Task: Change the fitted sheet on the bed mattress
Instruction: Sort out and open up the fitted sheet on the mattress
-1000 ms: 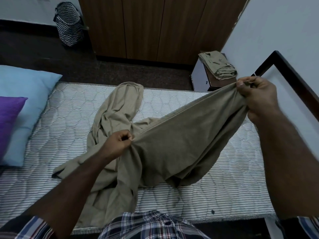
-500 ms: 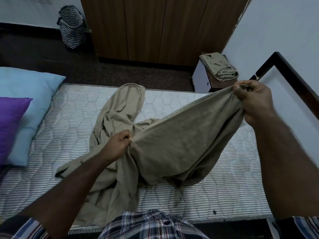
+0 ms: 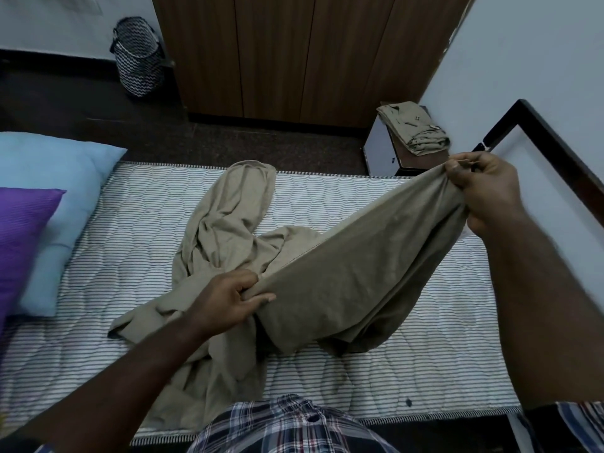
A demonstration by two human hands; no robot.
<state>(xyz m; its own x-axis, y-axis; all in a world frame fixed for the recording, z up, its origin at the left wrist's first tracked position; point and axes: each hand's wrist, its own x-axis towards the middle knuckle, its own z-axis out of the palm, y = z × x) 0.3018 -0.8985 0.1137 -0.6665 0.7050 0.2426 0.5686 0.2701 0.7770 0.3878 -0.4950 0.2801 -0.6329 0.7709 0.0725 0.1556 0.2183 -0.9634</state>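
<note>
Right now one striped mattress (image 3: 327,207) is lying bare across the view, with one tan sheet (image 3: 343,273) bunched at its middle. Two pillows are sitting at its left end: one light blue pillow (image 3: 65,178) and one purple pillow (image 3: 23,230) overlapping it. One wardrobe (image 3: 294,53) is standing behind, one zigzag basket (image 3: 139,57) beside it. The right hand (image 3: 487,194) is gripping a raised sheet edge; the left hand (image 3: 228,302) is pinching a lower fold.
</note>
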